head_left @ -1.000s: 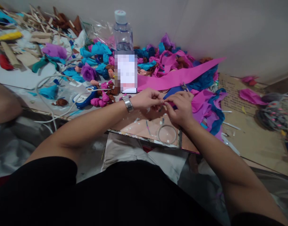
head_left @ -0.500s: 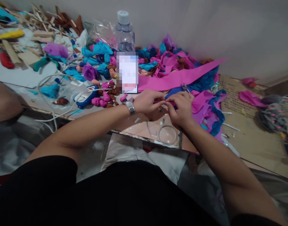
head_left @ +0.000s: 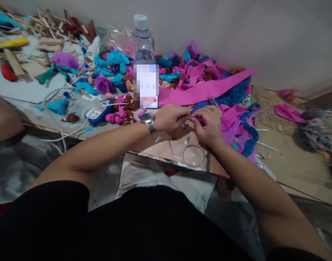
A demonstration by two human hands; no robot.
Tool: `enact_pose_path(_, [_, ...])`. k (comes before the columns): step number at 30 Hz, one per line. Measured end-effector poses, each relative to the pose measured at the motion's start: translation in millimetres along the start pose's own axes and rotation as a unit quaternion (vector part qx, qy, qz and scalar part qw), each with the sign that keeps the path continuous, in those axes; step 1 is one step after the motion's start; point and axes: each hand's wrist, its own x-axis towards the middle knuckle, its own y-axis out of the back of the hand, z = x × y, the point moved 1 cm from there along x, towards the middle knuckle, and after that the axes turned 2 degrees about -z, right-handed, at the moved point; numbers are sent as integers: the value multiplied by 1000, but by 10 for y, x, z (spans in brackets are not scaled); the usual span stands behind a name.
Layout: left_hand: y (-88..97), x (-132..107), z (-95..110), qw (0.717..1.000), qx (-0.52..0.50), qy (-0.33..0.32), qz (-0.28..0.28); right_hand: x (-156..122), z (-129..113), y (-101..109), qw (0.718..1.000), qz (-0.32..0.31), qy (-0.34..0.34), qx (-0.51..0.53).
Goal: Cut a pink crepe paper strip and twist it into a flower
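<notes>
- My left hand (head_left: 168,117): fingers bent and drawn together in a narrow pinch, the tips closed on a small dark-pink piece; a metal-banded wristwatch (head_left: 149,123) circles the wrist.
- My right hand (head_left: 208,125): thumb and forefinger likewise narrowed upon the same small dark-pink piece (head_left: 200,120), their tips meeting those of the left.
- Position of the held piece: between my two hands, above the near part of the worktable (head_left: 144,145); most of it is hidden by my fingers, so its full shape cannot be told.
- Below my hands, near the table's edge: a clear ring (head_left: 183,156) lying flat, with small scraps around it.
- Just beyond my right hand: blue material (head_left: 200,106) and the metal end of a tool, partly covered.
- Behind my hands: a long pink strip (head_left: 204,88), its narrow end pointing right.
- Beyond my left hand: a phone (head_left: 148,85), screen blurred, in front of a white-capped bottle (head_left: 143,41).
- Left of the watch: crumpled pink pieces (head_left: 117,116) beside a blue-and-white object (head_left: 99,114).
- Right of my right hand: crumpled pink and blue sheets (head_left: 236,123), then cardboard (head_left: 282,152).
</notes>
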Motion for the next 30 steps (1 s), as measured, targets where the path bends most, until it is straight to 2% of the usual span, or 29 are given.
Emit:
enact_pose_path(9, [-14,6,-21,1000,7,20,17,-9,-56,5,1000,5,-10,-19])
enact_pose_path(20, [-16,12,30,1000,-13,15,9,-39,-61,-76,999,-32,-26,-32])
enact_pose_path(30, [-36,3,-42,999,-20,25,3,-14,-54,-2,999,-26,-23,-17])
